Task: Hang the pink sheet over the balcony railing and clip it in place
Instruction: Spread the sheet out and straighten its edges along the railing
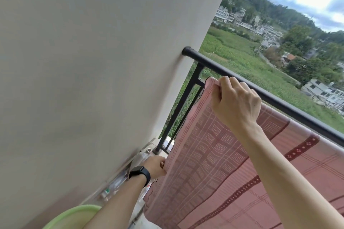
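The pink checked sheet [214, 154] hangs down the inner side of the black balcony railing [279, 100], with a dark red patterned band running across it. My right hand [236, 102] pinches the sheet's top left corner just in front of the top rail. Lower down, my left hand [155, 166], with a black watch on the wrist, grips the sheet's left edge near the floor. No clip is visible.
A plain beige wall [93, 61] fills the left side and meets the railing's end. A green basin [70, 217] sits at the bottom left, with bottles and clutter along the base of the wall. Fields and houses lie beyond the railing.
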`<state>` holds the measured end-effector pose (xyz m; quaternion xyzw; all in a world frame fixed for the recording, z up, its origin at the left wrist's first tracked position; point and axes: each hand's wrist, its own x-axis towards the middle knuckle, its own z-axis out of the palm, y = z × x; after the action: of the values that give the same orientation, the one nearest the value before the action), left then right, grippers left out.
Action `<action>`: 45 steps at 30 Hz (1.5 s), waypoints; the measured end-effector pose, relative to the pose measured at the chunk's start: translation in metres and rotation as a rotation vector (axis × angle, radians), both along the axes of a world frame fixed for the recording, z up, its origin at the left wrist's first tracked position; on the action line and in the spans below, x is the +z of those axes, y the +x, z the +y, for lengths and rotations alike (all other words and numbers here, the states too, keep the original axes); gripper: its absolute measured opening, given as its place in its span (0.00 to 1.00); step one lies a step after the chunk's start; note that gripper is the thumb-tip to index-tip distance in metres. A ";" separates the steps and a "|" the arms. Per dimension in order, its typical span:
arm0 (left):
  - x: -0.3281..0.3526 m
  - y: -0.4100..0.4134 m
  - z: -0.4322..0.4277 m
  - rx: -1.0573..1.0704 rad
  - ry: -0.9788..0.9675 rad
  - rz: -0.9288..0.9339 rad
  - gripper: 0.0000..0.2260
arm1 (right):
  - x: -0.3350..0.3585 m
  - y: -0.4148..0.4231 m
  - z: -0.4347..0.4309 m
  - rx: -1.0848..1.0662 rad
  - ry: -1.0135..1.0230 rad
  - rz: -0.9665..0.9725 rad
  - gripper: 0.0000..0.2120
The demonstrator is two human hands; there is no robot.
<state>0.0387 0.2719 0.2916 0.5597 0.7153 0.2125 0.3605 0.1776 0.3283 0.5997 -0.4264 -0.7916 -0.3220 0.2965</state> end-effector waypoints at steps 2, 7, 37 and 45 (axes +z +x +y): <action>-0.014 -0.006 -0.001 0.035 -0.023 0.046 0.06 | -0.001 -0.002 0.006 0.001 0.004 0.017 0.15; -0.027 -0.026 0.016 0.285 0.134 0.262 0.07 | -0.018 -0.007 0.024 -0.004 -0.014 0.020 0.17; 0.223 -0.012 0.104 0.349 0.688 -0.522 0.04 | -0.064 0.139 0.023 -0.225 -0.248 0.187 0.18; 0.249 0.056 0.089 0.119 1.180 0.480 0.19 | -0.063 0.168 0.031 -0.225 -0.097 0.371 0.24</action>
<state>0.0948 0.3614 0.5405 0.6553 0.5688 0.4590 -0.1908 0.3452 0.3593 0.5370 -0.5777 -0.6855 -0.2307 0.3782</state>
